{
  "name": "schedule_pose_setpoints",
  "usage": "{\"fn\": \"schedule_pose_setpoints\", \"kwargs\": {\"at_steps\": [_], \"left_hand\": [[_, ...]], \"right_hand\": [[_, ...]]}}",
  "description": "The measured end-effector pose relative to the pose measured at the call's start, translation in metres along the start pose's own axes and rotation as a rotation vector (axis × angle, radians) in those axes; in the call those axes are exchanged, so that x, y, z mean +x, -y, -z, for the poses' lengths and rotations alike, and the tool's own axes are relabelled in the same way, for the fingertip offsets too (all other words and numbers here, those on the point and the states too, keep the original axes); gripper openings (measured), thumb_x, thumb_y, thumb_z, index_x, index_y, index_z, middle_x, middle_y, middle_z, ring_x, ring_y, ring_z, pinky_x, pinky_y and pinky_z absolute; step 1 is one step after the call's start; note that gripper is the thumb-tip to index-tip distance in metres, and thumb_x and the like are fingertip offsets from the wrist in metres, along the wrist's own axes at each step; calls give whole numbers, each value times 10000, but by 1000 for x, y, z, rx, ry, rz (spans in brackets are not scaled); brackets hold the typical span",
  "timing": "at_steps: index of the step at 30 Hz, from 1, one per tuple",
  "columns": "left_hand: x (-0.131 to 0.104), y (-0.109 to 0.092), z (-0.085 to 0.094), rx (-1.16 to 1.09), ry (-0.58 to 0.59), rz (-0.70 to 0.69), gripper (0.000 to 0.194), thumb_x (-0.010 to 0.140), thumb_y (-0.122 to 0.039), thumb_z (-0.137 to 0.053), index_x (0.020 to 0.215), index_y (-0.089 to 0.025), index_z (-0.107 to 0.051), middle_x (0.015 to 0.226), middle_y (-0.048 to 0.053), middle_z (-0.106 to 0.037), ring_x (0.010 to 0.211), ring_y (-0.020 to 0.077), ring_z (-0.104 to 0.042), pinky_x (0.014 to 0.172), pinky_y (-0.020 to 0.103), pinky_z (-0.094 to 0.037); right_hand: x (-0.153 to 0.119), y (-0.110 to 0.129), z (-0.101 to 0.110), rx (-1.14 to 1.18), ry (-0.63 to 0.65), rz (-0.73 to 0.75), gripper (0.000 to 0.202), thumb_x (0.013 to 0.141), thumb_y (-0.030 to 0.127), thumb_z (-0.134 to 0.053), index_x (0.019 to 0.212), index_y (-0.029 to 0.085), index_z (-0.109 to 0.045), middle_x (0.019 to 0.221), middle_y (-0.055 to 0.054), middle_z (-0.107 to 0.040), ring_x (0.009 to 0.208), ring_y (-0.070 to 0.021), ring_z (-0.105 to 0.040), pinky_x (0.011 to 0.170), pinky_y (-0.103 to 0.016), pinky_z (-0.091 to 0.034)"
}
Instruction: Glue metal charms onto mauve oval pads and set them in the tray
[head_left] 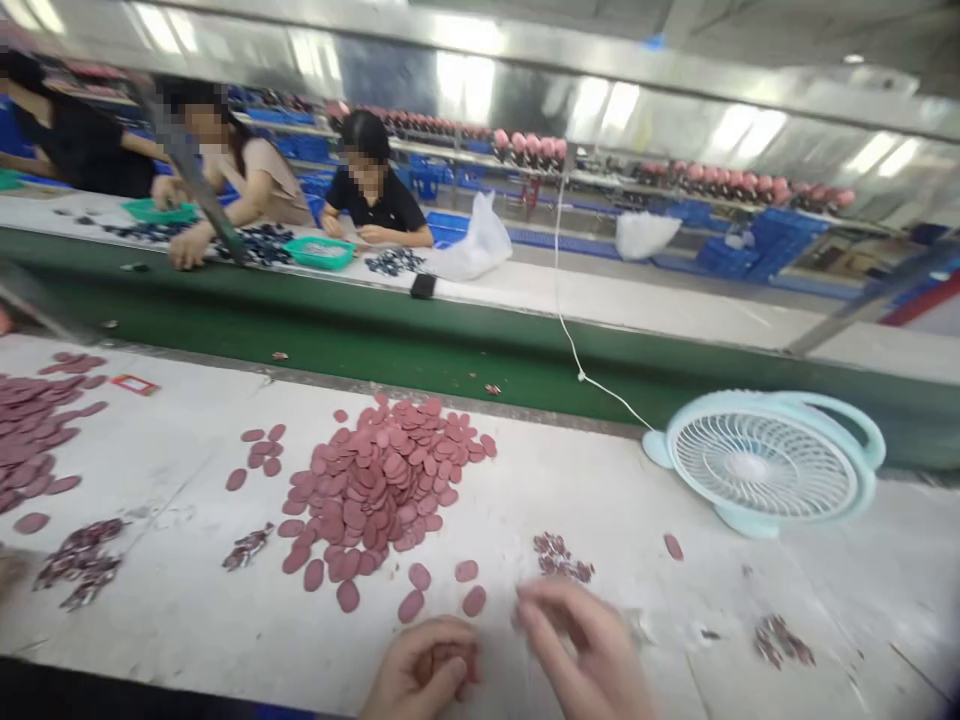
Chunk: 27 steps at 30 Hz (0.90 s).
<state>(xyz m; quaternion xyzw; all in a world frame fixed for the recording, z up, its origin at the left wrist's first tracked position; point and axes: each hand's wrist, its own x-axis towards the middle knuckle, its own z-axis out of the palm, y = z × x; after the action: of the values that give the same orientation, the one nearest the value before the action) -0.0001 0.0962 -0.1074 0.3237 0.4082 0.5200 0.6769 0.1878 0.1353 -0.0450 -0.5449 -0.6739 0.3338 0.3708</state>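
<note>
My left hand (429,668) is closed at the near edge of the table, fingers curled round what looks like a pink oval disc (473,664), mostly hidden. To its right, my right hand (585,645) is in a blurred pinch, thumb and forefinger nearly together; anything between the tips is too small to make out. Just beyond it lies a small heap of shiny dark-red and silver pieces (559,557). A large pile of flat pink oval discs (375,490) spreads ahead and left of my hands. Several loose discs lie between that pile and my left hand, including one disc (474,601).
A pale blue fan (757,465) lies at the right, its white cord running upward. More shiny pieces (782,640) sit at right and left. A green belt (450,360) runs behind the white table (187,590). Across it, several people work beside green trays (322,253).
</note>
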Motion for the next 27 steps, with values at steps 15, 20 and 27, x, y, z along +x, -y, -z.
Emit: {"fn": "schedule_pose_setpoints", "kwargs": {"at_steps": [15,20,27], "left_hand": [[-34,-172,117,-148,-320,-433,222,916,-513,-628,907,-303,-700,820,24,-699,766,207,-732,601,311,-610],[-7,-76,37,-106,-97,-110,237,945,-411,-643,1073,-218,-695,1022,62,-736,843,188,-705,696,333,-603],[7,-6,20,-87,21,181,381,763,-479,-821,1009,-189,-792,994,126,-793,813,237,-729,633,299,-538]], "right_hand": [[299,-24,-15,-696,65,-136,288,978,349,-639,1203,168,-641,1229,-92,-653,1053,-228,-660,910,-444,-569],[229,-39,8,-644,50,-139,252,982,353,-621,1151,169,-645,1116,-67,-684,991,-207,-665,891,-421,-557],[88,-64,24,-528,55,-159,164,863,157,-605,989,221,-689,924,-35,-753,886,-210,-708,775,-323,-537]]}}
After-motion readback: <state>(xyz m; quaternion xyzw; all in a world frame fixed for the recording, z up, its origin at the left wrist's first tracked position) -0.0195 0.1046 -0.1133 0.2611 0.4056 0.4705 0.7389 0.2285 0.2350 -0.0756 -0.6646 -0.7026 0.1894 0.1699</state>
